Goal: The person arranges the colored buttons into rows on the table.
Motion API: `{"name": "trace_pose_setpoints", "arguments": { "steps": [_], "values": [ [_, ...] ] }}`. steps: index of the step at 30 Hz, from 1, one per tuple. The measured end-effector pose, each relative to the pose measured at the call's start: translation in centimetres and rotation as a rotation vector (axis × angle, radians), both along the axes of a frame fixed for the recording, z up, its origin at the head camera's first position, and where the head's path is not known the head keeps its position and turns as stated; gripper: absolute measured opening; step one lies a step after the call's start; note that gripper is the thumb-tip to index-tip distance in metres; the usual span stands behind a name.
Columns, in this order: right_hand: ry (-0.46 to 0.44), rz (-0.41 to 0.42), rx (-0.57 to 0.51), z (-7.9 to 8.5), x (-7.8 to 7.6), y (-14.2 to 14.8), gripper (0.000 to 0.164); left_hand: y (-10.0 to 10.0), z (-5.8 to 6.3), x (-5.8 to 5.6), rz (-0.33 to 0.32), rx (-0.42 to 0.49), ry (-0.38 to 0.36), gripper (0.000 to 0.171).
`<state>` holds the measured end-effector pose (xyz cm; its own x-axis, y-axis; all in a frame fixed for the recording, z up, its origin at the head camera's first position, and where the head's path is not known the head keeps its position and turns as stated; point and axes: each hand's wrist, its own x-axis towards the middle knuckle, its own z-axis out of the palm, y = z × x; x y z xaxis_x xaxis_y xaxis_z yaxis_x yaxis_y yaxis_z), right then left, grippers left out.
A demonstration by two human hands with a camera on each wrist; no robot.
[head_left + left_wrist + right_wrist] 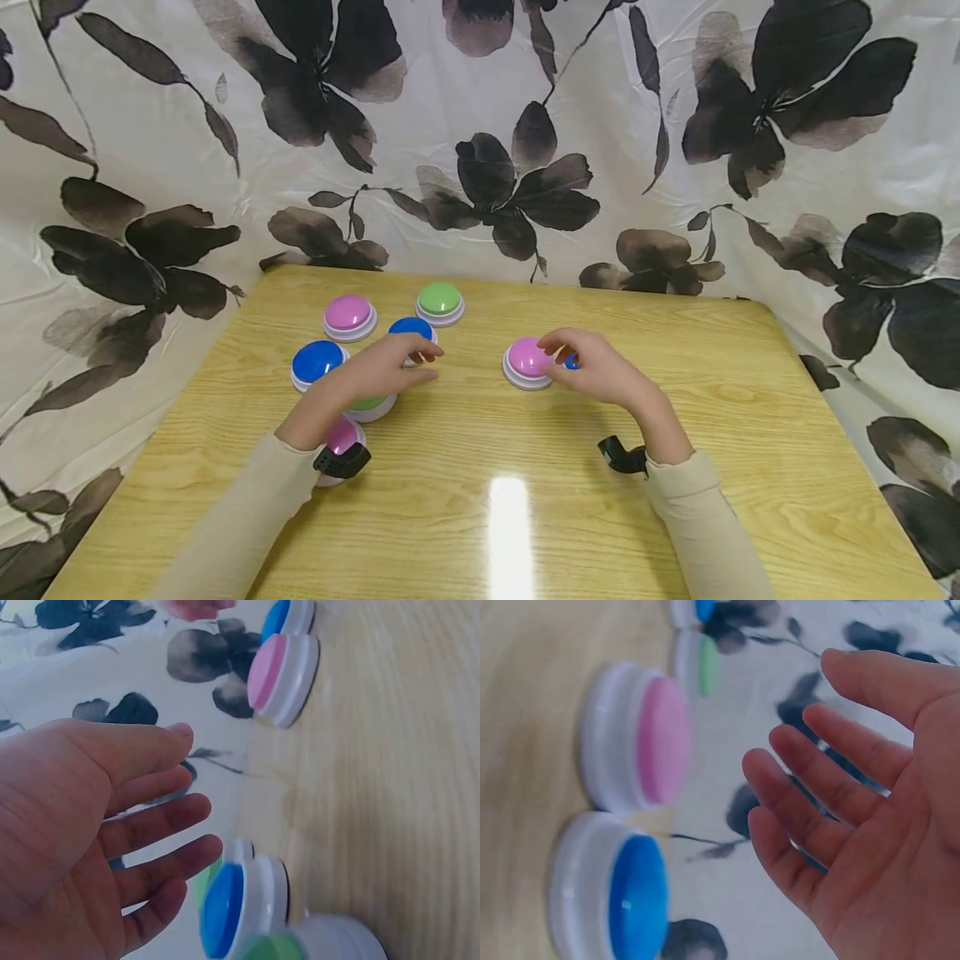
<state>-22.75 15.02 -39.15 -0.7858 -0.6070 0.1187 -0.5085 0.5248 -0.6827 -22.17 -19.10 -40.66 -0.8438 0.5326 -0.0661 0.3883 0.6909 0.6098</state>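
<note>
My left hand (pixel 390 367) hovers above a cluster of round push buttons on white bases, its fingers relaxed and holding nothing. Around it are a near blue button (pixel 318 362), a far blue button (pixel 411 328), and a green button (pixel 369 404) partly covered by the hand. A pink button (pixel 342 437) shows beneath the left wrist. My right hand (pixel 596 367), fingers loosely bent and apart, is over another pink button (pixel 527 357) and a blue button (pixel 639 896). In the right wrist view those two stand side by side, clear of the fingers.
Farther back on the wooden table (pixel 465 467) sit a pink button (pixel 348 313) and a green button (pixel 439 300). A white cloth with dark flowers (pixel 487 192) hangs behind the table's far edge. Each wrist wears a black strap mount (pixel 342 461).
</note>
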Motion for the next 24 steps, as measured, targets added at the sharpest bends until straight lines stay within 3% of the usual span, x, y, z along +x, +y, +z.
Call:
{"name": "trace_pose_setpoints", "arguments": {
  "steps": [5, 12, 15, 20, 24],
  "values": [
    [-0.041, 0.030, 0.023, -1.4, 0.6, -0.6, 0.032, -1.9, -0.5, 1.6, 0.049, -0.014, 0.020, 0.040],
    [-0.076, 0.081, 0.013, -3.1, 1.5, -0.5, 0.030, -5.7, -2.3, 4.0, 0.081, 0.075, 0.102, 0.033],
    [-0.096, 0.079, 0.032, -3.5, 1.9, -0.3, 0.030, -7.3, -2.4, 5.2, 0.119, 0.101, 0.117, 0.031],
    [-0.128, 0.073, 0.047, -3.9, 2.2, 0.1, 0.030, -9.2, -2.1, 6.6, 0.142, 0.122, 0.066, 0.037],
    [-0.151, 0.072, 0.035, -4.5, 2.5, 0.5, 0.030, -10.3, -2.7, 7.3, 0.147, 0.120, 0.047, 0.038]
  ]
}}
